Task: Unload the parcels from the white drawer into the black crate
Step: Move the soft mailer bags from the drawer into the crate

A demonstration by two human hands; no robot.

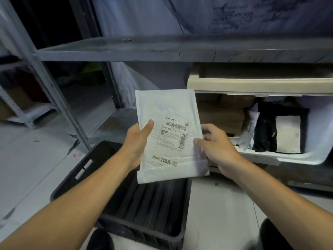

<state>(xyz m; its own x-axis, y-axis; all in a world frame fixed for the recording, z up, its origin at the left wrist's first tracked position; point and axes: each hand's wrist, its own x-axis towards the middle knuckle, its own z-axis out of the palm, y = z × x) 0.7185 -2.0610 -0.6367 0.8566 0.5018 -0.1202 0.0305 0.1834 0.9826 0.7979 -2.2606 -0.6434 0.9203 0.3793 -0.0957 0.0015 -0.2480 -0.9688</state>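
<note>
Hands, two: left hand point(138, 141) grips one white padded mailer point(169, 134) by its left edge, thumb on the label face; right hand point(216, 145) pinches its right edge. Mailer held upright above one black crate point(72, 175) on the floor. White drawer point(288, 157), one, pulled open right of it, holding several parcels: brown, black, white.

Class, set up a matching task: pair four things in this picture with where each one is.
Things:
1. white padded envelope
2. black crate
3. black parcel
4. grey shelf board

Places:
A. on the floor, below the hands
B. inside the white drawer
C. above the drawer
D. held in the left hand and right hand

Pairs: 1-D, 2-A, 3-B, 4-C
</note>
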